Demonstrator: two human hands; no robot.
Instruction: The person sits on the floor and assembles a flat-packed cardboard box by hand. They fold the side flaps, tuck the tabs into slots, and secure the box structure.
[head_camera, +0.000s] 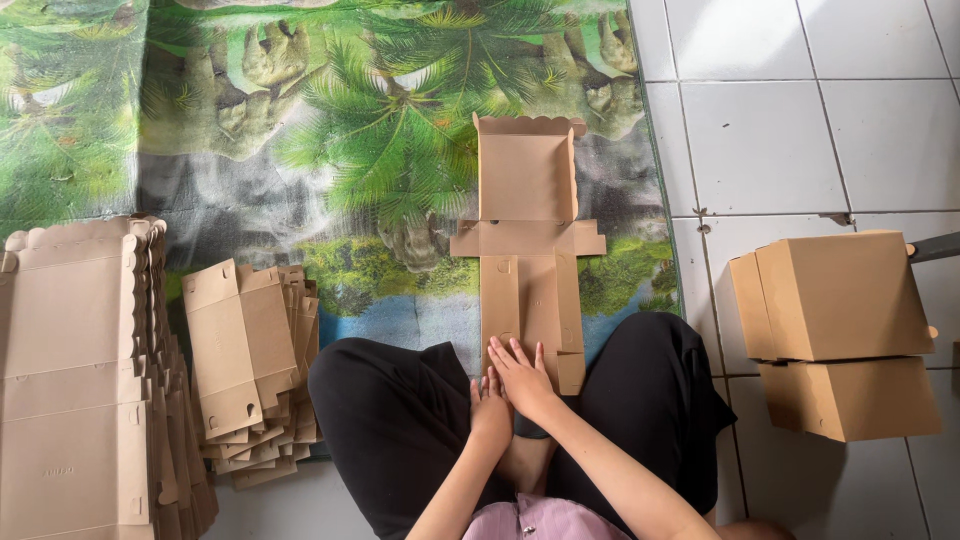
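A flat, unfolded brown cardboard box blank (527, 240) lies lengthwise on the patterned mat (330, 150) in front of my crossed legs in black trousers. My right hand (522, 376) presses flat on the near end of the blank, fingers spread. Just left of it, my left hand (490, 410) rests fingers together at the blank's near edge, touching the right hand. Neither hand grips anything.
A tall stack of flat box blanks (75, 380) sits at the left, with a smaller stack of folded cardboard pieces (250, 360) beside it. Two assembled cardboard boxes (840, 330) stand stacked on the white tiled floor (770, 130) at the right.
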